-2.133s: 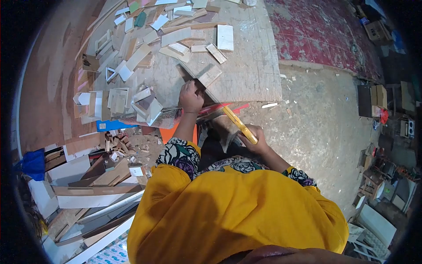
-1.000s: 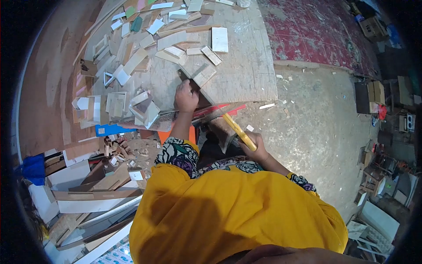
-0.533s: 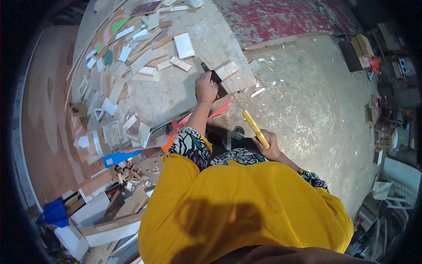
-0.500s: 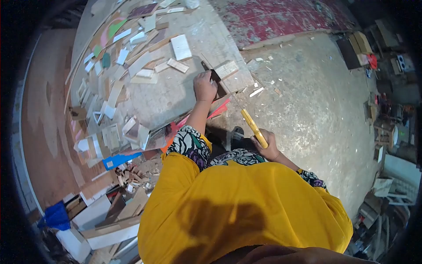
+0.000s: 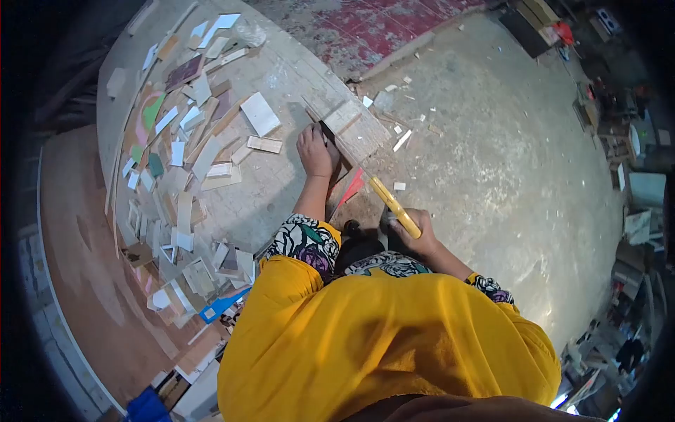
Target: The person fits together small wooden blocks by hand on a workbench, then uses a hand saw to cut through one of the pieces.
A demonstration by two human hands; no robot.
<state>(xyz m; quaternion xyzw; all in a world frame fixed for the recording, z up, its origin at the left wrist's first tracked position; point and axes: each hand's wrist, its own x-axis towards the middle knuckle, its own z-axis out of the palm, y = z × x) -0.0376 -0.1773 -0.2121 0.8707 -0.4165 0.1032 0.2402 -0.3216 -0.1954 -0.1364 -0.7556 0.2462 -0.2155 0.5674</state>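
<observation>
My right hand [image 5: 422, 235] is wrapped round the yellow handle of a handsaw [image 5: 395, 207], to the right of the table edge. The thin blade reaches up and left from the handle toward the table corner and is hard to make out along the wood. My left hand [image 5: 316, 153] grips a dark strip of wood [image 5: 327, 133] at the table's edge, fingers curled over it; part of the strip is hidden under the hand. Just right of the strip lies a pale wooden board [image 5: 358, 130] at the corner, with the blade close to its side.
Wood offcuts [image 5: 207, 151] cover the left of the worktable [image 5: 271, 193]. A white block [image 5: 260, 114] lies beyond my left hand. Scraps dot the concrete floor [image 5: 485, 176] on the right. A red-painted surface [image 5: 365, 35] is at the top; stacked items line the far right.
The view has turned, so the table and offcuts appear shifted and the pale board shows more fully. Both hands keep their holds; the saw handle appears slightly further left.
</observation>
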